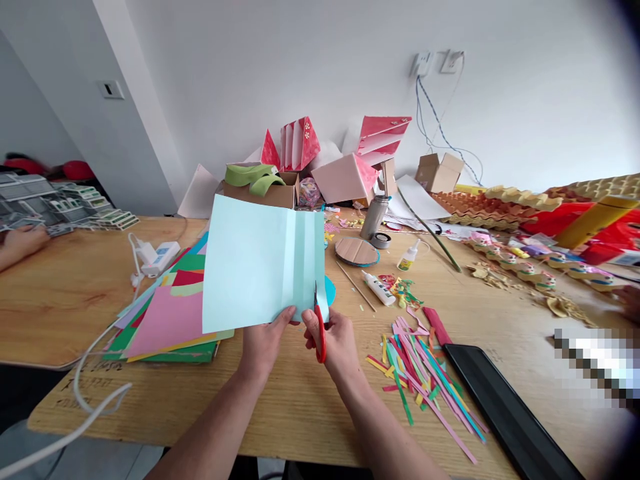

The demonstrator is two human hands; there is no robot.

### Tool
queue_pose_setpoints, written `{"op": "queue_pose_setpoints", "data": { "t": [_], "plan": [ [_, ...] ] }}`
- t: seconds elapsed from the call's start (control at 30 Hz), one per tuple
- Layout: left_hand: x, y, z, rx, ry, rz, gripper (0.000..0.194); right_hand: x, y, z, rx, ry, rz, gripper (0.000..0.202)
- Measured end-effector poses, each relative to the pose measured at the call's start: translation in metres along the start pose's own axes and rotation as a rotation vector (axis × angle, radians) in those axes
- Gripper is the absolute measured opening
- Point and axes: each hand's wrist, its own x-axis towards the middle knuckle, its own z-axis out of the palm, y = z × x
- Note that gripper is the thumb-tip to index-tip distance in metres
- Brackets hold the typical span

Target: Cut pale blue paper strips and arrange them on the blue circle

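1. In the middle of the frame we hold up a light blue sheet of paper (247,263), its right part marked by upright folds.
2. Our left hand (265,341) pinches the sheet's bottom edge, thumb in front; the other fingers are mostly hidden, so we cannot tell how they lie.
3. Our right hand (336,340), just right of it, is curled around the red-handled scissors (321,337), near the sheet's lower right corner.
4. The scissors point upward against the sheet's right part; we cannot tell how far the blades are apart.
5. At left of centre we see a pile of coloured paper (167,313) on the wooden table (280,413), with a white power strip (161,259) just beyond it.
6. At lower right lies a loose heap of paper strips (417,373) in pink, green, yellow and blue, beside a long black tray (505,407).
7. Right of the sheet we find a white glue bottle (379,289) on its side, a thin stick (356,287), a round cardboard piece (357,251) and a metal flask (374,219) standing upright.
8. Along the wall, at upper centre, we see pink and red folded card shapes (346,177) near an open cardboard box (265,195).
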Motion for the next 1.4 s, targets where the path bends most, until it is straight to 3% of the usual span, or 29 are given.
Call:
{"op": "queue_pose_setpoints", "data": {
  "t": [0.2,0.37,0.93,1.4],
  "plan": [
    [0.001,-0.001,0.000,0.000,0.024,0.020,0.032,0.000,-0.001,0.001,-0.014,-0.060,-0.029,0.055],
    [0.000,0.000,0.000,0.017,0.037,0.016,0.035,0.000,0.000,0.000,-0.009,-0.058,-0.044,0.053],
    [-0.005,0.011,0.002,0.060,-0.025,0.036,0.018,0.002,0.004,-0.001,-0.029,-0.006,-0.019,0.051],
    [-0.005,0.010,0.005,-0.034,0.033,-0.004,0.036,0.001,0.006,-0.001,0.003,-0.034,-0.035,0.051]
  ]
}}
